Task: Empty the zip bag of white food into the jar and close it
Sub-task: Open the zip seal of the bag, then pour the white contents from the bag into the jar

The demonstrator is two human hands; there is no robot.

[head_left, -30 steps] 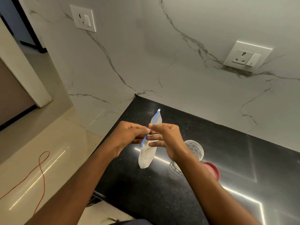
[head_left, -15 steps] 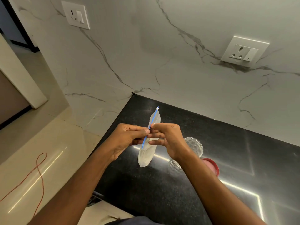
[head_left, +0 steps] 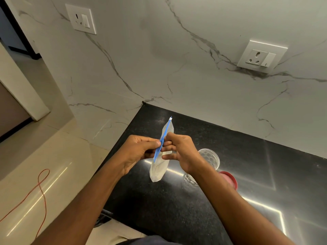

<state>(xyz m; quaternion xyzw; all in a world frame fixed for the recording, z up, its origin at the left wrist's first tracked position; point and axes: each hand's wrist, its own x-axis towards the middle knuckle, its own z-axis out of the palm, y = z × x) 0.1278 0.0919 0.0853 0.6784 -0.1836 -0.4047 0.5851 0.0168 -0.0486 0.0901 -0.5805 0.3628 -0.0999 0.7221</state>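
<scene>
The right forearm covers the near side of the jar (head_left: 209,159), so only its clear open rim and a patch of patterned glass show, and the red lid (head_left: 229,179) peeks out just beyond that arm on the black counter (head_left: 177,209). The bag (head_left: 159,171) is edge-on to the camera, so the white food inside is hard to make out. It hangs above the counter, pale and translucent, blue zip strip running up its top edge. Left hand (head_left: 137,152) pinches the strip from one side, right hand (head_left: 182,152) pinches it from the other, fingertips meeting at the zip
</scene>
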